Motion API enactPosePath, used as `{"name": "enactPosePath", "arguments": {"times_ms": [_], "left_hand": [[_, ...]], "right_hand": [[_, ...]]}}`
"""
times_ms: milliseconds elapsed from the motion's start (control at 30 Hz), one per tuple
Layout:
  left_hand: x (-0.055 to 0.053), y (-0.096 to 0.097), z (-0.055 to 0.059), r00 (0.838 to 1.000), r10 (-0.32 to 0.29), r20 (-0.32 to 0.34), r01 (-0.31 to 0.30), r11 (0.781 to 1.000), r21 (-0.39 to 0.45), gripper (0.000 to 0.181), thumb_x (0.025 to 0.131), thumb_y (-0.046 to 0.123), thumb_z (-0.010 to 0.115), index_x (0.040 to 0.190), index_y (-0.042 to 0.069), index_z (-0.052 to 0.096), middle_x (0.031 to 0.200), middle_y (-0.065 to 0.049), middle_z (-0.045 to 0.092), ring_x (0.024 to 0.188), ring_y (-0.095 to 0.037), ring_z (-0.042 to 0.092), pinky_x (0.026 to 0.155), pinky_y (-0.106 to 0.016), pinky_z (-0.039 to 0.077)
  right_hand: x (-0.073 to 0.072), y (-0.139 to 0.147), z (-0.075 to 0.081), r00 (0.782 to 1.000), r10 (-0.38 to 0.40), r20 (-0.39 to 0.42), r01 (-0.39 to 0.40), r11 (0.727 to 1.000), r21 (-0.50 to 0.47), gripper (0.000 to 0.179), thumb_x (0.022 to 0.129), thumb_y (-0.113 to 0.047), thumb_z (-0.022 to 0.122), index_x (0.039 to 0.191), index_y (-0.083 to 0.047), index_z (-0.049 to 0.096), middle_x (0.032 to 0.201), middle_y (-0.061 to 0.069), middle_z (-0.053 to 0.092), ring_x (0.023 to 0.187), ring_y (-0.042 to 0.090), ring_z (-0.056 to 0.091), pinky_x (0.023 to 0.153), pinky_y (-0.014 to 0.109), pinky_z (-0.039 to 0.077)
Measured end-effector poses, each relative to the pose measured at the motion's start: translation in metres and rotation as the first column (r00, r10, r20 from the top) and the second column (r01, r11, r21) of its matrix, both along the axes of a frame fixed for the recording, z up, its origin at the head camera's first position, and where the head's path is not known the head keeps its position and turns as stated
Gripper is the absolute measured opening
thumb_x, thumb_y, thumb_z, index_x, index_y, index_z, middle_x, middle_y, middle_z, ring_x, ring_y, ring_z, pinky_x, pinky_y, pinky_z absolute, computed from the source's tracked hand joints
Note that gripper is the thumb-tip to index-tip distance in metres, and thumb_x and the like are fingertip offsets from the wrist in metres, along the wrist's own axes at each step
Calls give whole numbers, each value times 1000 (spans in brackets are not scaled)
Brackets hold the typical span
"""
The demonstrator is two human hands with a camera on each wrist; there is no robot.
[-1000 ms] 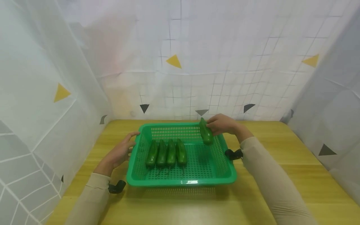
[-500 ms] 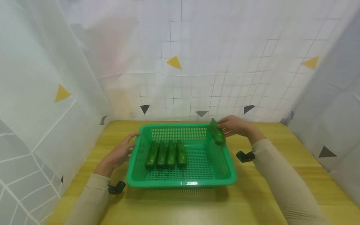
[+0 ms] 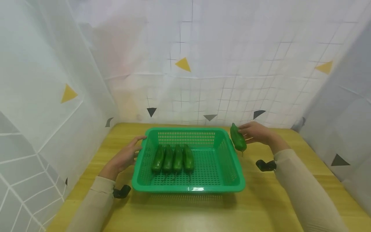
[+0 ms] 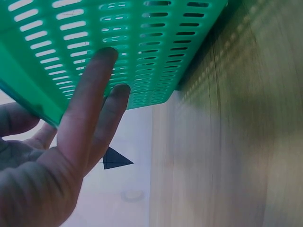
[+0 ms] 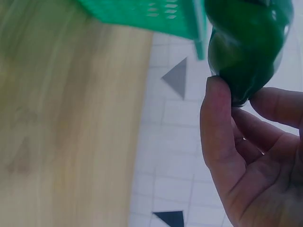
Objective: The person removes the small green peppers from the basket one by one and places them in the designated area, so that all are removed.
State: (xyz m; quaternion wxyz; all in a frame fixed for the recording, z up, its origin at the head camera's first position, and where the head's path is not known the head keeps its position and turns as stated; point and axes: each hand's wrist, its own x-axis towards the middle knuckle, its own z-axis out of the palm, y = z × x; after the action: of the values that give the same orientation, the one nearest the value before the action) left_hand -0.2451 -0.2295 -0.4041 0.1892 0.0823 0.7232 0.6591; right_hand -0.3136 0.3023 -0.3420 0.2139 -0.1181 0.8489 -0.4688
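My right hand [image 3: 256, 132] pinches a glossy dark green pepper [image 3: 238, 138] near its blunt tip, with the thin stem pointing down. The pepper hangs just outside the basket's right rim. In the right wrist view, thumb and fingertips meet at the end of the pepper [image 5: 248, 52]. Several similar green peppers [image 3: 177, 159] lie side by side in the left half of the green plastic basket [image 3: 188, 188], stems toward the near side. My left hand [image 3: 124, 158] rests at the basket's left side. In the left wrist view, its extended fingers [image 4: 85, 104] touch the slotted outer wall.
The basket stands on a wooden table [image 3: 185, 212], with bare slotted floor in its right half. White sheeting [image 3: 232, 58] with triangles and grid lines rises behind the table and along both sides. Wood surface shows right of the basket [image 3: 261, 190].
My right hand has carried the pepper rightward from above the basket's back right corner, over the rim, to outside it. My left hand and the other peppers have stayed in place.
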Motion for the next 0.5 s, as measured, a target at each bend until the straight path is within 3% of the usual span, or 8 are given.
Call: {"name": "enactPosePath", "arguments": {"times_ms": [267,500], "left_hand": [[0,0,1,1000,11,4,-11,1000,-5,58,107,19,43,159,20,18,145,-26,40,121,-41,56,84,-51,56],[-1,0,-1,1000,8,1,-8,1000,-4,57,108,20,42,159,20,17,142,-27,43,117,-39,58,83,-50,56]], "right_hand": [[13,15,-14,999,-18,35,18,1000,-12,40,108,-14,45,137,14,50,115,15,66,111,29,66,98,48,52],[16,28,-29,998,-39,49,40,999,-28,44,108,-11,43,140,19,42,111,14,68,106,26,67,97,48,52]]}}
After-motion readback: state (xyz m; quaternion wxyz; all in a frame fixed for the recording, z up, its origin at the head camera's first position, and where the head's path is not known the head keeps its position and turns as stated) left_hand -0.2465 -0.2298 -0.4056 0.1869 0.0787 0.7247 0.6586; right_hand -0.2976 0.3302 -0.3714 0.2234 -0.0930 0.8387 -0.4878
